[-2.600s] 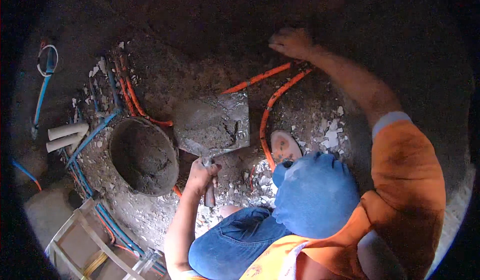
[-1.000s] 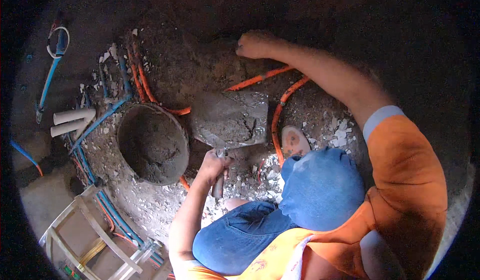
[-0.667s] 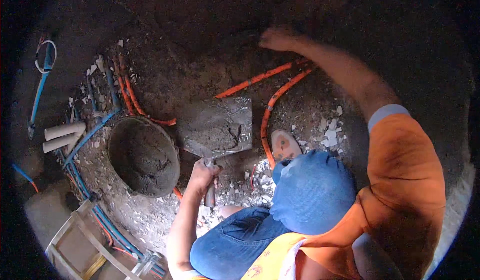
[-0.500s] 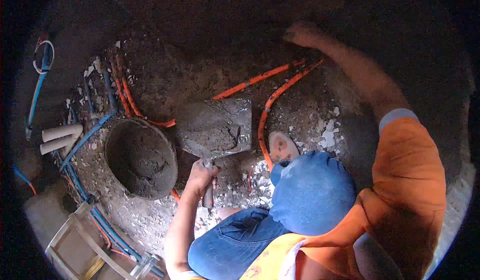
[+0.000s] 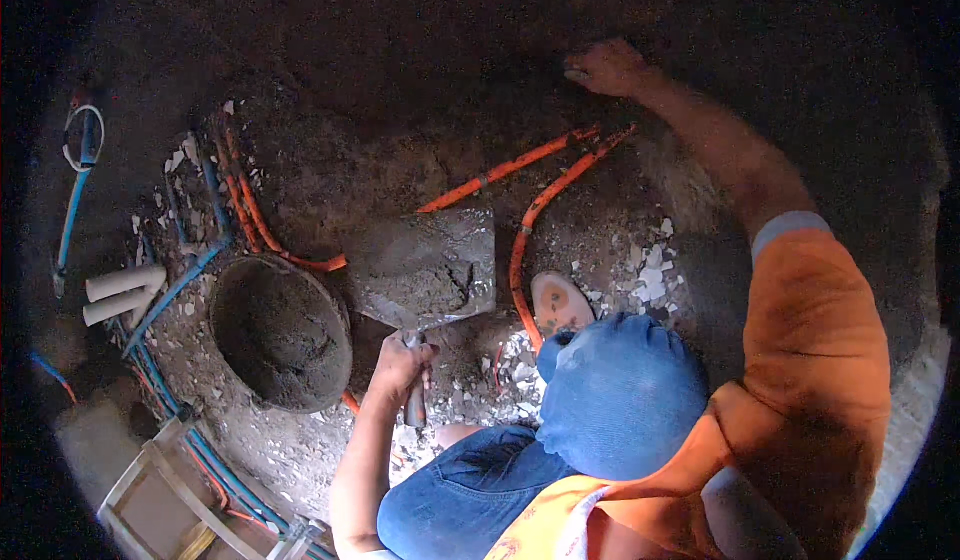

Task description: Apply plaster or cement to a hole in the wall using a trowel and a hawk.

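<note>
My left hand [image 5: 401,365] is closed round the handle of a flat, square metal mortar plate [image 5: 482,250]. A mound of wet grey mortar [image 5: 425,285] lies on the plate. To its left stands a round bucket [image 5: 222,340] with more grey mortar inside. My right hand [image 5: 606,68] reaches far forward against a dark surface. Its fingers are curled in, and shadow hides what they hold, if anything. Below that hand, two orange conduits [image 5: 530,165] run toward the floor, one passing to each side of the mortar plate.
Blue pipes [image 5: 150,365] and more orange conduits [image 5: 245,195] run along the left, beside beige pipe ends [image 5: 125,285]. A framed box [image 5: 150,480] lies at the lower left. White rubble chips [image 5: 652,278] litter the floor. My jeans-covered knee [image 5: 625,395] and shoe [image 5: 560,302] are near the middle.
My right hand has turned slightly at the wrist, and its curled fingers show more clearly. My left hand keeps its hold on the mortar plate. The whole view has shifted slightly.
</note>
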`<action>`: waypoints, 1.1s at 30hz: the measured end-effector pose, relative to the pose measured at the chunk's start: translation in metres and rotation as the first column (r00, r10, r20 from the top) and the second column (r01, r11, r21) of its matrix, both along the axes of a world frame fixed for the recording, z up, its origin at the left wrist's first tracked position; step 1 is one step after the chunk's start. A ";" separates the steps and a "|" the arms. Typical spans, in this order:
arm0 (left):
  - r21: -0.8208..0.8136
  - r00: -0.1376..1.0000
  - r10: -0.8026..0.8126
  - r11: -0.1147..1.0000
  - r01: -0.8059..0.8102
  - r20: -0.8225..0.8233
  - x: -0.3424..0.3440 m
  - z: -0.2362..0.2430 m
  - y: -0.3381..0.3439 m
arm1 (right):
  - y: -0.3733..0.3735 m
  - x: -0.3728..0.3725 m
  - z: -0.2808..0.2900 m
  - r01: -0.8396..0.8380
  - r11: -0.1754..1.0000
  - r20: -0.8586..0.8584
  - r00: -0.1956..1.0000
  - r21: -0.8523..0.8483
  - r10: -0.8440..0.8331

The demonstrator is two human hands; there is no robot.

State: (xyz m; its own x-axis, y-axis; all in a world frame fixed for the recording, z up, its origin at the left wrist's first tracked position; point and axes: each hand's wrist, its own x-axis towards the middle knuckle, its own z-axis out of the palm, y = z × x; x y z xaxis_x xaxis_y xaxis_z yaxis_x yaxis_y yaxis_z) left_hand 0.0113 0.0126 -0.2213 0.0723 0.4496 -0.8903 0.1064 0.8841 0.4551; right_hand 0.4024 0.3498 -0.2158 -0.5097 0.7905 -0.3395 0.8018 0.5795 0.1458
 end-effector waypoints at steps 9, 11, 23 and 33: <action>0.030 1.000 0.021 0.999 -0.021 0.015 0.006 0.014 0.006 | -0.022 -0.079 0.078 0.038 0.999 -0.065 0.997 0.001 -0.038; 0.065 1.000 -0.023 0.998 0.024 -0.006 0.004 0.010 0.002 | -0.022 -0.084 0.096 0.001 0.998 -0.120 0.993 0.064 0.006; 0.175 0.997 -0.055 0.983 0.062 -0.045 -0.002 0.010 -0.003 | -0.039 -0.121 0.086 -0.081 0.976 -0.386 0.909 0.204 0.157; 0.239 0.985 -0.160 0.956 0.171 -0.065 -0.011 0.014 0.015 | -0.026 -0.085 0.174 -0.019 0.899 -0.551 0.784 0.438 0.285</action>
